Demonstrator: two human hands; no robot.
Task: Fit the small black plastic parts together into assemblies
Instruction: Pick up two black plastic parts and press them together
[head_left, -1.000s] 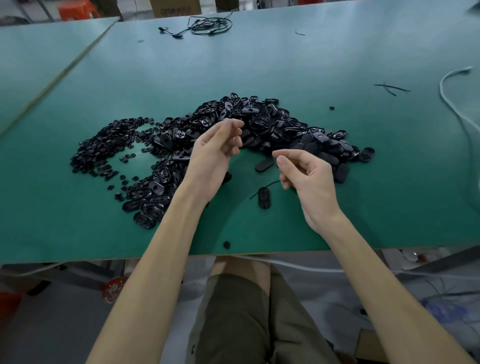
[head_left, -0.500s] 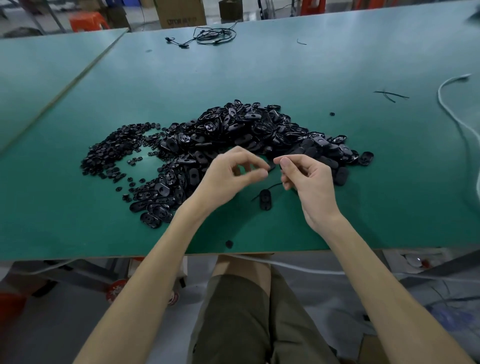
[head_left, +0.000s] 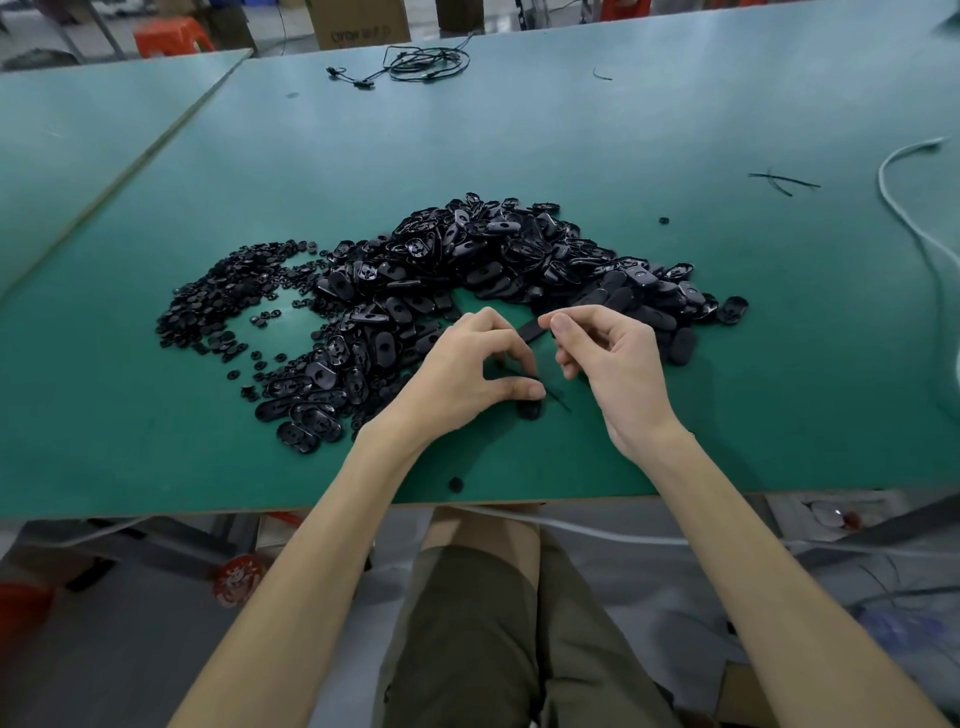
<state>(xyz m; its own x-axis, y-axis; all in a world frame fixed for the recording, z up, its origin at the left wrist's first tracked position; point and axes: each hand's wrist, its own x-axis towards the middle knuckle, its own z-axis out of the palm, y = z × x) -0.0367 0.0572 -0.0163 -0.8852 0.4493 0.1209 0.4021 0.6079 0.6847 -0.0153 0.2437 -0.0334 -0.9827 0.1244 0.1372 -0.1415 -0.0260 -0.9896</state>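
A big heap of black oval plastic shells (head_left: 498, 260) lies mid-table, with a spread of small round black parts (head_left: 234, 296) to its left. My left hand (head_left: 467, 374) is down on the table, its thumb and forefinger pinched on a single black oval part (head_left: 530, 410) that lies apart from the heap, beside a thin black strand (head_left: 560, 401). My right hand (head_left: 613, 364) hovers just to the right with thumb and fingers curled together; nothing shows between them. A flat oval part (head_left: 530, 330) lies between the two hands.
The green table (head_left: 727, 415) ends at its front edge just below my wrists, where one small round part (head_left: 455, 484) lies. A white cable (head_left: 904, 208) runs along the right side, a coil of black cable (head_left: 415, 65) sits at the far edge, and black strands (head_left: 782, 182) lie at right.
My left hand has come off the heap, moved right and towards me, and dropped onto the single oval part. My right hand has barely moved.
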